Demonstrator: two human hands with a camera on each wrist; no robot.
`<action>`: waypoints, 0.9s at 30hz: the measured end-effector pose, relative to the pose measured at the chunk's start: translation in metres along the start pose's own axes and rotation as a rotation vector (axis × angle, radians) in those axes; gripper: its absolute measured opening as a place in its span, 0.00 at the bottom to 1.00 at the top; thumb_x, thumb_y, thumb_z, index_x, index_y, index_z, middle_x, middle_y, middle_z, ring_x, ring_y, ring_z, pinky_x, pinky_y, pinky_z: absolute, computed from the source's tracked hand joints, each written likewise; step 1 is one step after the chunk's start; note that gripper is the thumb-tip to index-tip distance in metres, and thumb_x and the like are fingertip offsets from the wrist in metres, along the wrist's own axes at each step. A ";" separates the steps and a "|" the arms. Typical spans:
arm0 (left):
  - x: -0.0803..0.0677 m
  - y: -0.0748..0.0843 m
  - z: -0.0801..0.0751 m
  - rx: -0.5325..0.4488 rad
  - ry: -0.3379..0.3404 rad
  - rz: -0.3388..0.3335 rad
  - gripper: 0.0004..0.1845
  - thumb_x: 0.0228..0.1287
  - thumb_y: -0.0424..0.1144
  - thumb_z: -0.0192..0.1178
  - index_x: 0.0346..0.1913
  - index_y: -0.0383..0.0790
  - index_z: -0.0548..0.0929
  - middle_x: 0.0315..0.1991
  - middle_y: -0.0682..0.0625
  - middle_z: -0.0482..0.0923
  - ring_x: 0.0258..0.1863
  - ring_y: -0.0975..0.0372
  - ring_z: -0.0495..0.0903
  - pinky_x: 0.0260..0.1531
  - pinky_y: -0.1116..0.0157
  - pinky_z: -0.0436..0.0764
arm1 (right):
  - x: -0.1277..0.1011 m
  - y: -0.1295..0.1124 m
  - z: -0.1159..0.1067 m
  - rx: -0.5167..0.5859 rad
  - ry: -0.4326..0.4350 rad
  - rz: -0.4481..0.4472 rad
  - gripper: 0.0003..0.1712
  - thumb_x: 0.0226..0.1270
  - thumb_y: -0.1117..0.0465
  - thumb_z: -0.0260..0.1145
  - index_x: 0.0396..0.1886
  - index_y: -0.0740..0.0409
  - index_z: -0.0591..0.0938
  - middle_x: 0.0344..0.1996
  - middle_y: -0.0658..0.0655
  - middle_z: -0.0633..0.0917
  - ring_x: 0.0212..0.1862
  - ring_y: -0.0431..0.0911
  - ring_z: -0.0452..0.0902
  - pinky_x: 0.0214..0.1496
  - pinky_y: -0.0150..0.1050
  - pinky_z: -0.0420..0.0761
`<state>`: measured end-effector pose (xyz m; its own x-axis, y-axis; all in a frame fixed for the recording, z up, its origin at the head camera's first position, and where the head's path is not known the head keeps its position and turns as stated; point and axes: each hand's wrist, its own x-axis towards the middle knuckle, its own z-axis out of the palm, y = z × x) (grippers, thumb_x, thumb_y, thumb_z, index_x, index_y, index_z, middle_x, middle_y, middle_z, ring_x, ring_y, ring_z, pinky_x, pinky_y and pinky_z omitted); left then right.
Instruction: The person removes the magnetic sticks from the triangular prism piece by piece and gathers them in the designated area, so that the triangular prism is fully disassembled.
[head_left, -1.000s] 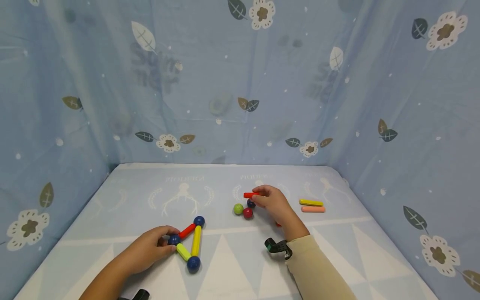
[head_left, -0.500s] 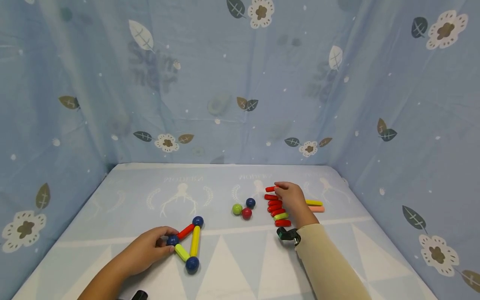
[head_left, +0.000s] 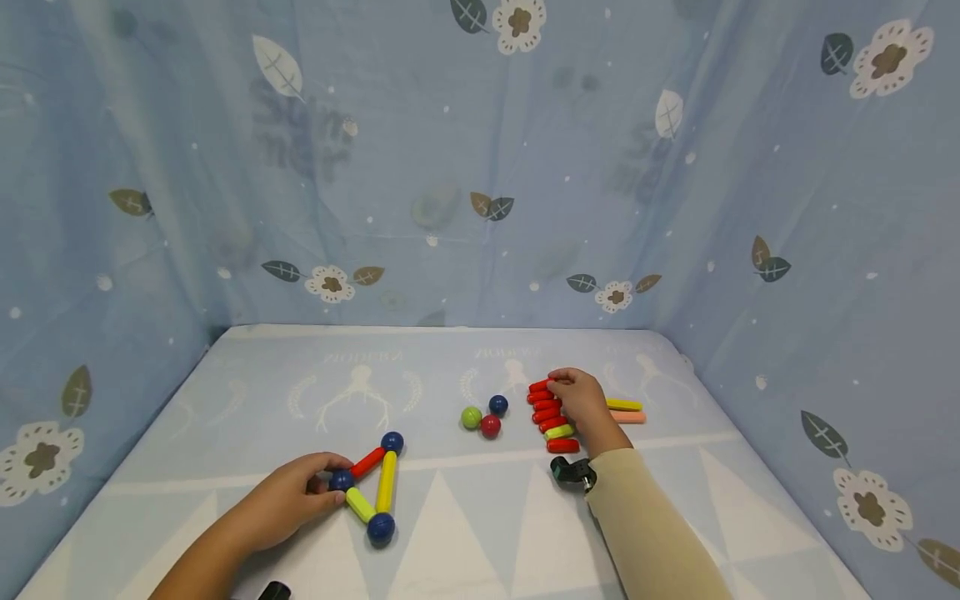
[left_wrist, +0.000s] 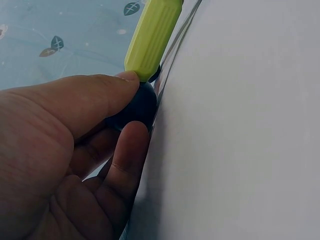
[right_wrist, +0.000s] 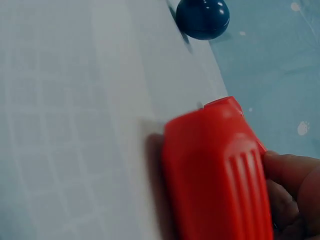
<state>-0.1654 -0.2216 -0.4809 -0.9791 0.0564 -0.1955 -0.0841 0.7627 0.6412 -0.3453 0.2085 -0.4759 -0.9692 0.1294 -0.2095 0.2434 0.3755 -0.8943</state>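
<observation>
Head view: the left hand (head_left: 288, 504) pinches a blue ball (head_left: 342, 481), one corner of a stick triangle (head_left: 386, 483) on the table (head_left: 450, 550); the right hand (head_left: 587, 406) grips the farthest red stick (head_left: 540, 386) in a row, with three loose balls (head_left: 490, 423) between the hands.

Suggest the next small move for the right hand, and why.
I'd probably have the right hand gently let go of the farthest red stick. That stick appears to lie close alongside the other red sticks, pointing roughly the same way at the far end of the row, so further nudging might only disturb them.
</observation>
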 end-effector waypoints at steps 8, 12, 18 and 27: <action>0.000 0.000 0.000 -0.004 0.003 0.008 0.23 0.51 0.51 0.71 0.52 0.60 0.79 0.33 0.54 0.74 0.32 0.61 0.71 0.32 0.63 0.70 | -0.001 0.000 0.004 -0.020 0.011 -0.021 0.16 0.71 0.56 0.59 0.57 0.44 0.78 0.53 0.52 0.78 0.46 0.50 0.75 0.37 0.38 0.79; -0.002 0.001 -0.001 -0.006 0.003 0.005 0.23 0.51 0.51 0.71 0.52 0.60 0.79 0.33 0.53 0.74 0.32 0.60 0.71 0.32 0.63 0.70 | -0.001 -0.001 0.004 -0.037 0.006 -0.035 0.18 0.71 0.57 0.59 0.59 0.45 0.78 0.53 0.51 0.78 0.47 0.49 0.75 0.40 0.38 0.78; -0.002 0.000 0.000 -0.018 0.000 0.003 0.23 0.51 0.52 0.71 0.52 0.60 0.79 0.32 0.53 0.73 0.32 0.60 0.71 0.31 0.62 0.70 | -0.005 0.000 0.005 -0.084 0.026 -0.057 0.20 0.71 0.56 0.59 0.61 0.46 0.76 0.57 0.51 0.77 0.51 0.49 0.74 0.46 0.39 0.77; 0.000 -0.001 0.001 -0.029 0.003 0.002 0.22 0.51 0.51 0.71 0.51 0.61 0.79 0.31 0.52 0.73 0.31 0.60 0.71 0.30 0.63 0.69 | -0.055 -0.038 0.025 -0.126 0.070 -0.203 0.12 0.67 0.47 0.63 0.49 0.37 0.79 0.47 0.45 0.79 0.49 0.46 0.75 0.51 0.42 0.79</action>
<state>-0.1649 -0.2215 -0.4819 -0.9799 0.0562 -0.1916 -0.0870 0.7437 0.6628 -0.3020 0.1641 -0.4400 -0.9948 0.1018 0.0011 0.0514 0.5114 -0.8578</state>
